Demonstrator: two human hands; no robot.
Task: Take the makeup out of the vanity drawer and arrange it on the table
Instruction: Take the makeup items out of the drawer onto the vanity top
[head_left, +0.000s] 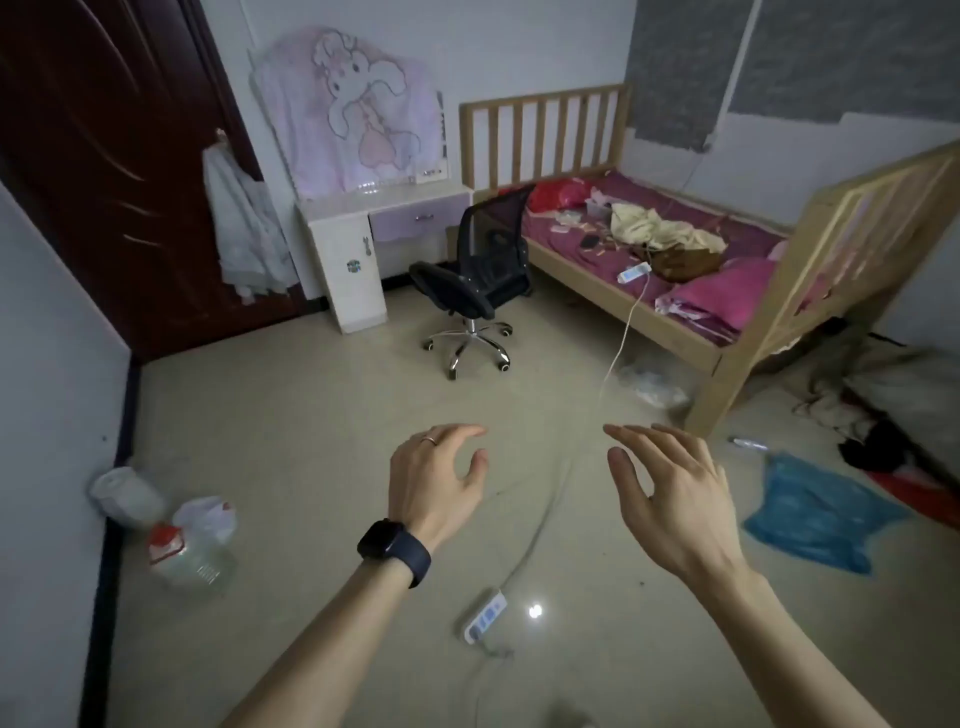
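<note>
Head view shows both hands raised over the floor, the left hand (436, 478) and right hand (670, 499) spread wide, holding nothing. The vanity (345, 260) stands against the far wall, its lilac drawer (418, 218) closed, a black chair (467, 280) just beside it.

Head view looks down across floor (322, 441); vanity (358, 249) far ahead.

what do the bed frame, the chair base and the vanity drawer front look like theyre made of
Bed frame: looks like pale unpainted wood, matte, with plain slats and posts. Chair base: probably chromed metal, since its spokes glint brightly. Vanity drawer front: a smooth lilac panel, perhaps painted or laminated board; too far off to be sure.
</note>
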